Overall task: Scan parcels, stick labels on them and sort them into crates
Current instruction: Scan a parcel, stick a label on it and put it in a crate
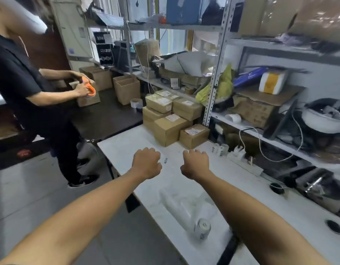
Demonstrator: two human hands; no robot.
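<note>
The person's left hand [146,162] and right hand [196,163] hover side by side above the white tabletop [127,144], backs up, fingers curled under into loose fists that hold nothing. Both arms point toward the stack of brown cardboard parcels [173,115] at the far end of the tabletop, well short of touching it; the reach looks aimed at taking the next parcel.

The parcels sit piled against the grey metal shelving upright [213,88], probably to leave the near tabletop free for labelling. Most lie flat with white labels facing up. The nearest small brown box [194,135] has its long axis running roughly left to right, its label on top. A white roll of labels [202,228] lies on its side near the tabletop's near edge, its open core facing up toward the camera. No crate can be made out.
</note>
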